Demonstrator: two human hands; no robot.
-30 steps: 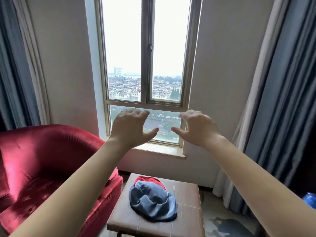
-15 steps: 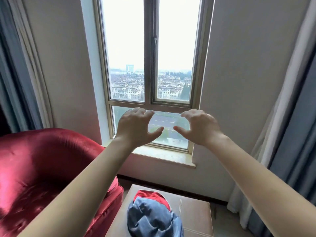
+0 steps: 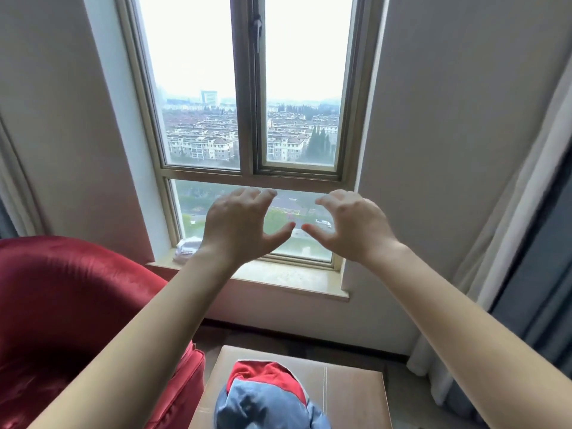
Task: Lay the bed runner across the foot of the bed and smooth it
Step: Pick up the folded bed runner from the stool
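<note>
Left hand [image 3: 236,226]: raised in front of the window [image 3: 297,88], back toward the camera, fingers loosely curved, holding nothing. Right hand [image 3: 351,227]: same pose, also empty. Thumb tips point at each other, near but apart.

Bed runner [image 3: 263,400]: not held. It lies bunched in a rounded heap on the brown stool [image 3: 349,394], near centre, well below the hands. Blue fabric on the near side, red showing at the far edge; its near part is cut off by the frame.

Red armchair [image 3: 62,305] just left of the stool; grey-blue curtain [image 3: 541,274] at right.

Versus 0.5 s ago: the hand pose is unchanged and the thumbs are slightly closer. The runner sits lower in view, and more of the window sill [image 3: 288,280] shows.
</note>
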